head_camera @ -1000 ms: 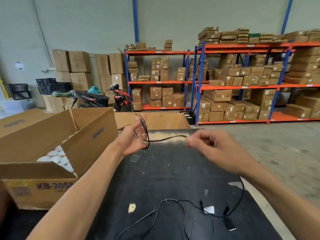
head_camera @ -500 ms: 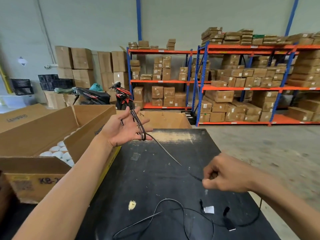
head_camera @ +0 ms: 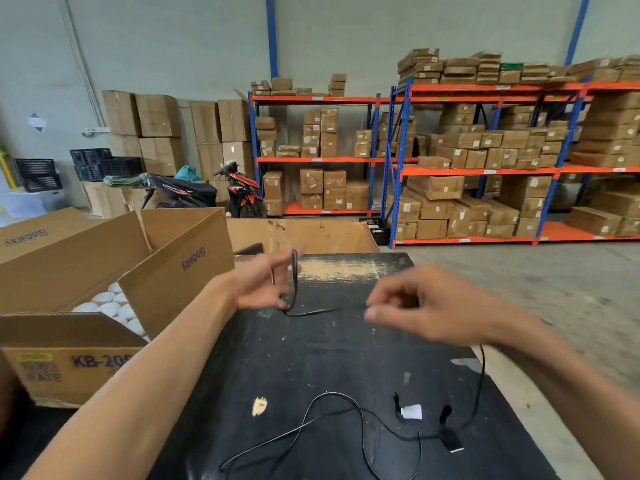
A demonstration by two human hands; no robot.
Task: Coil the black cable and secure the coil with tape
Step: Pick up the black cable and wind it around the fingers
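A thin black cable (head_camera: pixel 362 415) lies in loose curves on the black table (head_camera: pixel 311 358), ending in a small black plug near the front right. My left hand (head_camera: pixel 263 284) is raised over the table with a few loops of the cable wound around its fingers. From those loops a taut strand runs right to my right hand (head_camera: pixel 426 306), which pinches it between thumb and fingers. The cable then drops from under my right wrist down to the table. A small white piece, possibly tape (head_camera: pixel 411 411), lies on the table beside the slack.
An open cardboard box (head_camera: pixel 69 365) holding white round objects stands at the left of the table. Another cardboard box (head_camera: pixel 311 233) sits at the table's far edge. Beyond are a parked motorbike (head_camera: pixel 239 192) and shelving racks (head_camera: pixel 485 168) stacked with cartons.
My right hand has risen from low near the table up to the level of my left hand, bringing the strand across. My left hand has turned, with the loops still around its fingers.
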